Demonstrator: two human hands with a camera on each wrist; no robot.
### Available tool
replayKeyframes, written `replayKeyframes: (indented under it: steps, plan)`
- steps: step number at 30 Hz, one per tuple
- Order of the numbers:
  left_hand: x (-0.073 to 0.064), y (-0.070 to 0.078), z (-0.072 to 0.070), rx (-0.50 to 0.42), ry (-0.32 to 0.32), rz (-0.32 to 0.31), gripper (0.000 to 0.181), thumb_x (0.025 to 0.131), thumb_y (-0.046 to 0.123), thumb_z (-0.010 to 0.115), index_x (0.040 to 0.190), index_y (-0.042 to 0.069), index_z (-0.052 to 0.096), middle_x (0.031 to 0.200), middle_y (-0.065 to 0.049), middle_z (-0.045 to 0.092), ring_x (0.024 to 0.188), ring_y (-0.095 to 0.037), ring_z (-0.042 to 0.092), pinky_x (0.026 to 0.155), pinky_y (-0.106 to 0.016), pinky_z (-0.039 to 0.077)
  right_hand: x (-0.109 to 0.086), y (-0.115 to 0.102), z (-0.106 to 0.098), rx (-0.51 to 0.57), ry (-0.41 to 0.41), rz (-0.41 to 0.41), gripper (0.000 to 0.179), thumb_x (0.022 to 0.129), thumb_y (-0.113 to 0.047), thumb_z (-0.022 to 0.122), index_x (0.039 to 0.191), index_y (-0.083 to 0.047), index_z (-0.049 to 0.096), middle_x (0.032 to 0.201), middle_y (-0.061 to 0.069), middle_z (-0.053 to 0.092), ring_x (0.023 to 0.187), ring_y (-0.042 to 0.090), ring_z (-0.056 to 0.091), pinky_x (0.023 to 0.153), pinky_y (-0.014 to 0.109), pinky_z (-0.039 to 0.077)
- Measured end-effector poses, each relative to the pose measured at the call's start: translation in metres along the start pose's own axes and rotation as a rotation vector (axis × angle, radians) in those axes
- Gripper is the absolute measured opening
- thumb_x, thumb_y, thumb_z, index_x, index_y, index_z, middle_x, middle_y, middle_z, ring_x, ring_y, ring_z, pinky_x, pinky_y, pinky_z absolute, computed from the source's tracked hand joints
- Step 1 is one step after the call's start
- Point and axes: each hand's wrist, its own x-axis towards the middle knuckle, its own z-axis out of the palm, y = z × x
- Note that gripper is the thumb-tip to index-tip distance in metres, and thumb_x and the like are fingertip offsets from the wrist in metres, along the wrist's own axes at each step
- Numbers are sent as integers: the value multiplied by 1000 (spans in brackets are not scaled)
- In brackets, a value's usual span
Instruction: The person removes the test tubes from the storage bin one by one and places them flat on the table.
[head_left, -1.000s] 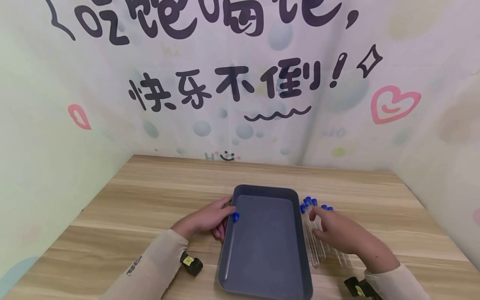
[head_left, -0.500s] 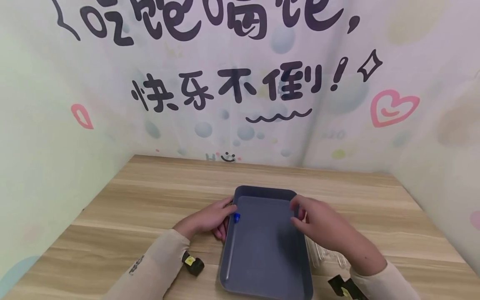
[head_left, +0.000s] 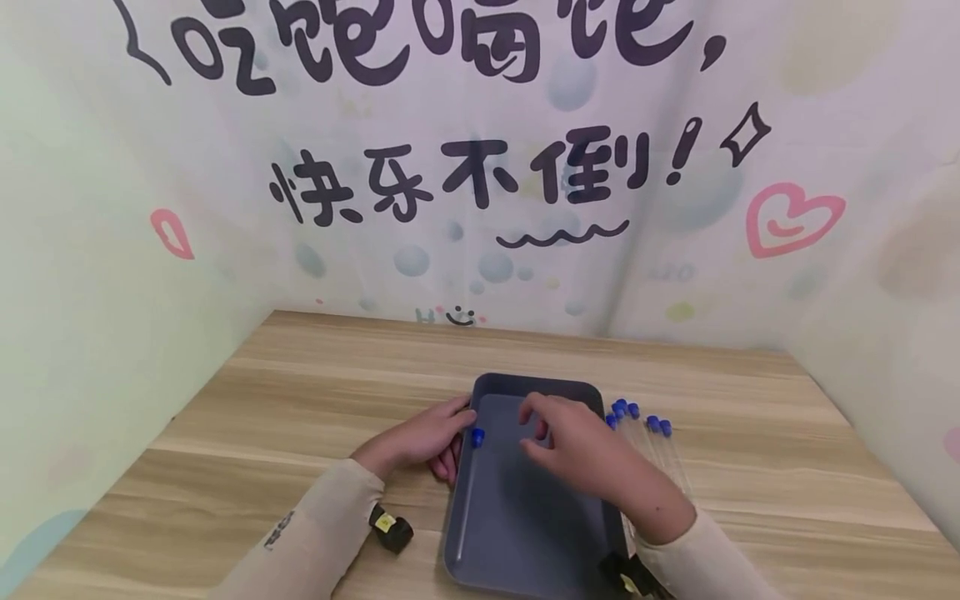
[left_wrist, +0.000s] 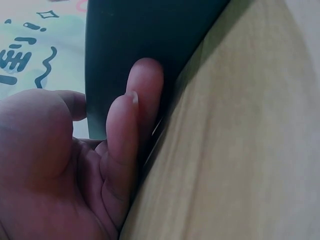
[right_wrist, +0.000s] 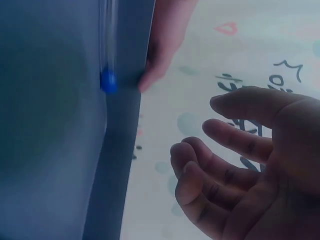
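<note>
A dark grey rectangular tray [head_left: 517, 533] lies on the wooden table. My left hand [head_left: 420, 435] grips its left side, thumb on the rim and fingers [left_wrist: 145, 87] against the outer wall. Inside the tray, along that same wall, is a clear tube with a blue cap [right_wrist: 108, 81]; in the head view mainly the cap [head_left: 477, 437] shows. Above the tray hovers my right hand [head_left: 581, 442], fingers loosely bent and apart, with nothing between them. Just right of the tray, several clear tubes with blue caps [head_left: 654, 423] lie on the table, partly hidden by my right forearm.
The wooden table [head_left: 337, 358] reaches back to a wall sheet [head_left: 450, 275] printed with dark lettering and pink hearts. Light walls stand at both sides. A black wrist device [head_left: 392, 531] sits at my left sleeve.
My right hand has moved left from over the tubes, across the tray's right rim, to above the tray's middle. My left hand keeps its hold on the tray.
</note>
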Motion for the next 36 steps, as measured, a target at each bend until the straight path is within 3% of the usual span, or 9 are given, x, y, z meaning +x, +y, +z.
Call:
replayKeyframes:
  steps: [17,27,36]
  plan:
    - [1,-1,1,1,0,-13,53,104,37,31,153,25,17,60,-13,62,46,-22,64,42,-32,53,15,-9,37,68,-76,-83,21,87,-17,67,107,-11,63,78,-6,55,61,6,49,53,22,43]
    - [2,-2,0,7,10,-30,55,103,38,32,154,24,16,60,-14,62,46,-21,64,42,-31,53,18,-10,48,70,-122,-122,23,87,-17,67,109,-12,62,76,-6,54,61,4,49,53,20,43]
    - [3,0,-1,8,-8,-16,52,103,37,31,153,26,19,60,-14,62,46,-22,63,42,-33,53,20,-5,48,201,-234,-104,29,87,-16,68,114,-14,61,79,-7,61,62,1,55,57,20,47]
